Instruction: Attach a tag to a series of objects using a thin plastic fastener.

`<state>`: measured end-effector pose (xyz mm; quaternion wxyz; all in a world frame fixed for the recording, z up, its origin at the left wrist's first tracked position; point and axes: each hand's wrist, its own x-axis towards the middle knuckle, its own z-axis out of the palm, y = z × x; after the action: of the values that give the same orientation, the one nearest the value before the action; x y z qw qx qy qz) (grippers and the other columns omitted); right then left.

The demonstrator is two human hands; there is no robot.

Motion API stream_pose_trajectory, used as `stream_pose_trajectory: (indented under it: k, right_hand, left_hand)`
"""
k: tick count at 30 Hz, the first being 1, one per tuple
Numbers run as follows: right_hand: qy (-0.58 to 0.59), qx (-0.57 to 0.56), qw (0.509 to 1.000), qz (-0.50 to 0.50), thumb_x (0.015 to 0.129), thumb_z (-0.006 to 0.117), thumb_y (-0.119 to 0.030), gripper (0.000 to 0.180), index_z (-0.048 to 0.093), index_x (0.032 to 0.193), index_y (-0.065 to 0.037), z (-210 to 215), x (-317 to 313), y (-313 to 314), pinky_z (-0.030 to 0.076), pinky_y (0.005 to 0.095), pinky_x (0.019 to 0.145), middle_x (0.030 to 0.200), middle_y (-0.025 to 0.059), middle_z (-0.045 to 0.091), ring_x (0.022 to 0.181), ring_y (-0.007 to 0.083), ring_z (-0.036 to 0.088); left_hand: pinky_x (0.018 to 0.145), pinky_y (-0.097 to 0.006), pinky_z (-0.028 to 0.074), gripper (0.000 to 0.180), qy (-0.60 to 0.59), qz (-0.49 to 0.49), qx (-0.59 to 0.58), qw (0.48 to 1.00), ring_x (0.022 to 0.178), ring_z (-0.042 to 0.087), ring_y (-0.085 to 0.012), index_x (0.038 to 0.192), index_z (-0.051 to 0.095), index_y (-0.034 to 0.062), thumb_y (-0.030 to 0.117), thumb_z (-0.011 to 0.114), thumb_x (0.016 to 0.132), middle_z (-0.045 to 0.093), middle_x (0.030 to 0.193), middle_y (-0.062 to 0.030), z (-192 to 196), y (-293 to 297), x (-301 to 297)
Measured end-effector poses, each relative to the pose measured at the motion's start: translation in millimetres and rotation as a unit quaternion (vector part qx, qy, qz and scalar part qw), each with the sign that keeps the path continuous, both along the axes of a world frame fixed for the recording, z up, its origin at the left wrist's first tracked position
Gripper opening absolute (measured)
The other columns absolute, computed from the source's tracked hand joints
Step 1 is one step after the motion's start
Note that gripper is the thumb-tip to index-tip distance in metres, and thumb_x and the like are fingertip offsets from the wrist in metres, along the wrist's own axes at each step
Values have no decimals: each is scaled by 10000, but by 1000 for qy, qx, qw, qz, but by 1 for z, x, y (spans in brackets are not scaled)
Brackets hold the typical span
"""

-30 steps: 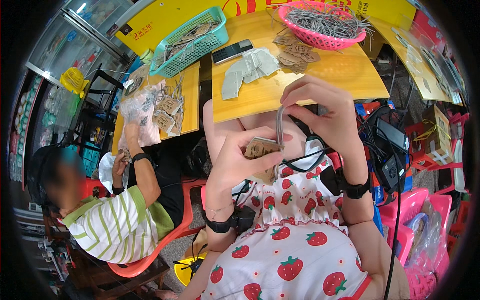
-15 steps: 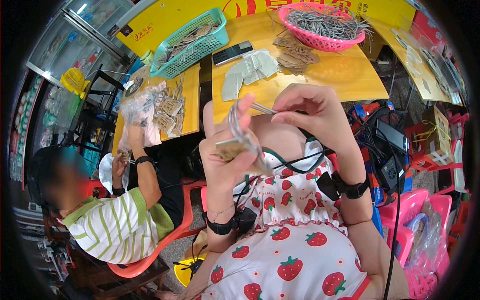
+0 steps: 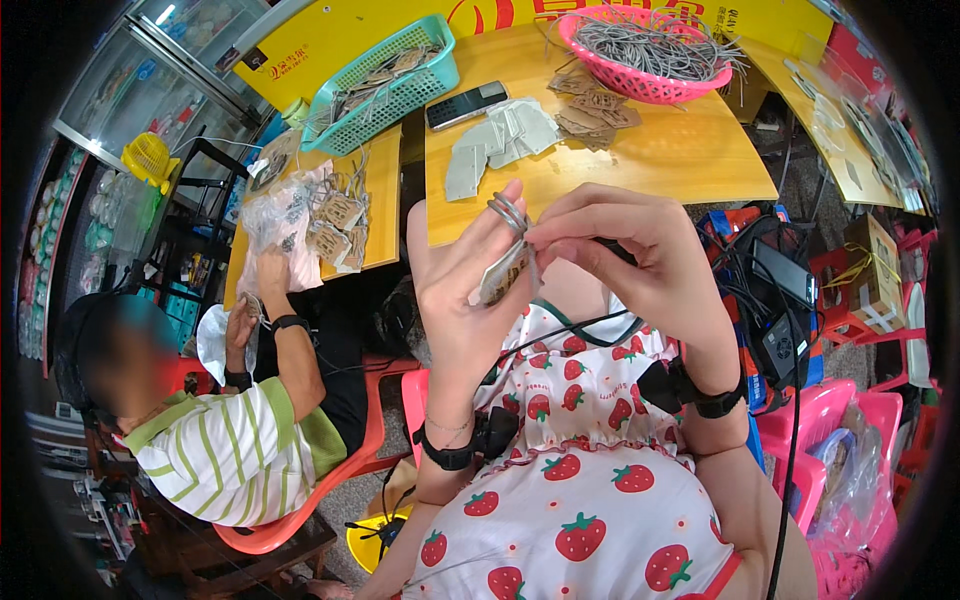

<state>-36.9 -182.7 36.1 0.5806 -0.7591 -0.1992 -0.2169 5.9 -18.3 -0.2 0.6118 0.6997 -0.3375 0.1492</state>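
Up near her chest, the left hand [image 3: 470, 290] pinches a brown tag [image 3: 503, 272], right hand [image 3: 630, 255] fingers clamped on its grey string [image 3: 508, 210], which honestly could slip off mid-threading.

bare wood lies open beside the grey tags [image 3: 500, 140], brown tags [image 3: 592, 110] and pink basket [image 3: 640, 55].
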Motion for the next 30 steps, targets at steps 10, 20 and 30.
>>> stream_pose_trajectory:
  k: [10, 20, 30]
  right_hand:
    - [-19, -37, 992, -116, 730, 733, -8, 166, 635, 861, 15, 3, -4, 9, 482, 278, 604, 811, 84, 608, 646, 186, 604]
    - [-68, -81, 992, -69, 780, 696, -33, 170, 573, 883, 24, -1, 0, 9, 450, 309, 609, 950, 119, 546, 687, 218, 546]
    - [-4, -12, 996, -92, 831, 607, 0, 124, 512, 898, 42, -8, 4, 17, 499, 285, 573, 812, 123, 575, 653, 188, 608]
  left_hand:
    - [941, -345, 458, 552, -39, -12, 60, 997, 1149, 559, -268, 1208, 591, -39, -132, 645, 667, 557, 1285, -203, 4, 0, -5]
    - [887, -327, 477, 462, -55, 4, 69, 996, 1030, 609, -231, 1142, 607, -65, -81, 702, 689, 615, 1178, -169, 6, 2, -4]
    - [779, -282, 548, 404, 13, 62, -56, 996, 904, 664, -194, 1057, 642, -41, -94, 761, 675, 643, 1061, -143, -8, 0, -8]
